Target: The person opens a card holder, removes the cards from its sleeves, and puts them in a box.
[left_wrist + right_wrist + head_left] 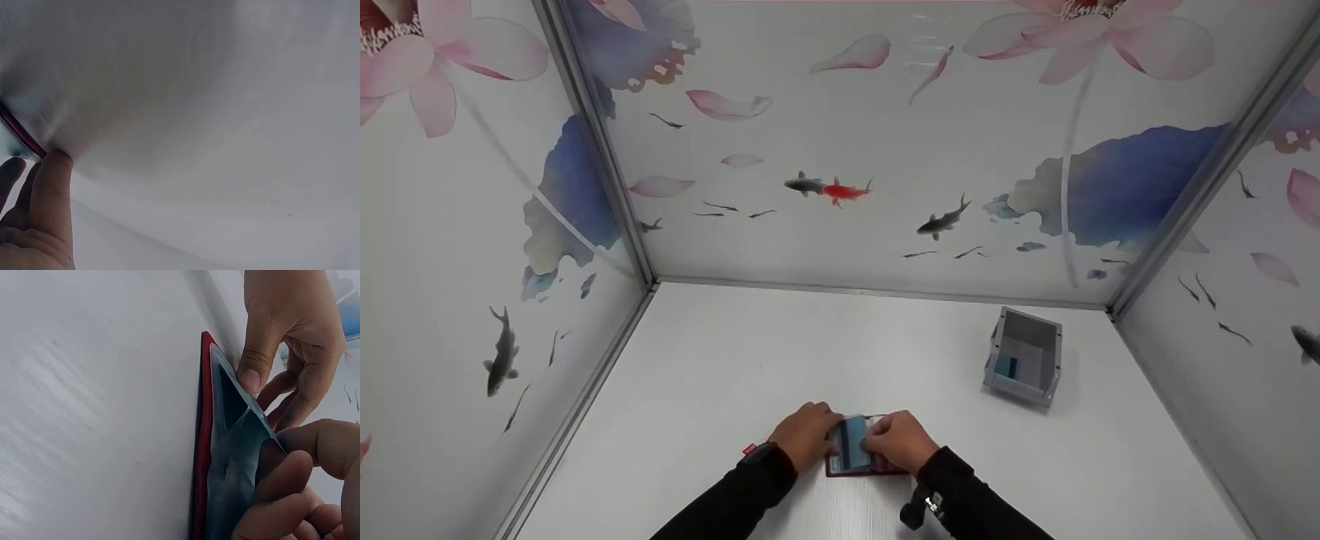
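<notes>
Two hands hold a card holder steady for its card

The left hand [806, 433] clamps the left edge of the red-edged card holder [851, 474], apparently to steady it flat on the table [735, 360]; the blue card [853, 442] lies over the open holder, between both hands; the right hand [906, 442] pinches its right edge, likely for control, though whether clear film is caught too I cannot tell; farther right, the grey bin [1020, 391] stands apart, perhaps keeping the workspace free.

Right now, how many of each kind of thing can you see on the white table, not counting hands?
Grey bin: 1
Red holder: 1
Blue cards: 2 (one in the bin, one at the holder)
Total: 4
</notes>
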Motion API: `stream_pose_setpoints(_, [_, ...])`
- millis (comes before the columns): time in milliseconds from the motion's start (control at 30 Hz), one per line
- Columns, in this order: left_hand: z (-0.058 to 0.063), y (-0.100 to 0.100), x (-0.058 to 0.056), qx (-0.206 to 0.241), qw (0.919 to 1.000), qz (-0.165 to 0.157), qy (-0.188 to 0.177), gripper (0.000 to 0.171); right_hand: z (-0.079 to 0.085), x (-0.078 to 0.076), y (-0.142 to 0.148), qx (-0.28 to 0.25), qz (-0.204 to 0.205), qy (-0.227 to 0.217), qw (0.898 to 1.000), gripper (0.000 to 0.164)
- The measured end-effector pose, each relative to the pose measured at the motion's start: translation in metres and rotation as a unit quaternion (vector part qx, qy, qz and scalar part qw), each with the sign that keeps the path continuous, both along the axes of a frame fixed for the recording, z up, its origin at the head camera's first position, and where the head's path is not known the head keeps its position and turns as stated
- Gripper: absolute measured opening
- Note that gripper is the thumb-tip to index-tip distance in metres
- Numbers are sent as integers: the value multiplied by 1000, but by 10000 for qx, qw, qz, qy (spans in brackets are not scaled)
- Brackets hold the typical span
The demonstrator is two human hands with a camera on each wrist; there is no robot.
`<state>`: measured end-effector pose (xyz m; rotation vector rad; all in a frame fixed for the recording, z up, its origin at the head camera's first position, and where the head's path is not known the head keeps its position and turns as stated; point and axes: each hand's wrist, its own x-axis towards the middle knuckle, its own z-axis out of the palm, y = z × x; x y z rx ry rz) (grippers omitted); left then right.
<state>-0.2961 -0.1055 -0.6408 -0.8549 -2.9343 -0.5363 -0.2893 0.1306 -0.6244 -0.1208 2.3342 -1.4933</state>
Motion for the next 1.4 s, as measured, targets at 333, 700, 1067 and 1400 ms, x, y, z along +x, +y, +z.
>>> stream_pose_setpoints(333, [4, 5, 2, -226, 9993, 210, -223, 44, 4, 0, 14, 44, -113, -93, 9999, 12])
stream_pose_setpoints(700, [7, 6, 4, -198, 9995, 126, -195, 31, 20, 2, 32, 134, -64, 82, 9999, 15])
stream_pose_setpoints(1067, [15, 7, 6, -235, 9990, 168, -337, 33, 35, -3, 68, 129, -361, 145, 9992, 12])
stream_pose_setpoints(1400, [13, 7, 6, -188, 9991, 181, -336, 34, 62, -23, 111, 389, -1042, 273, 9934, 10])
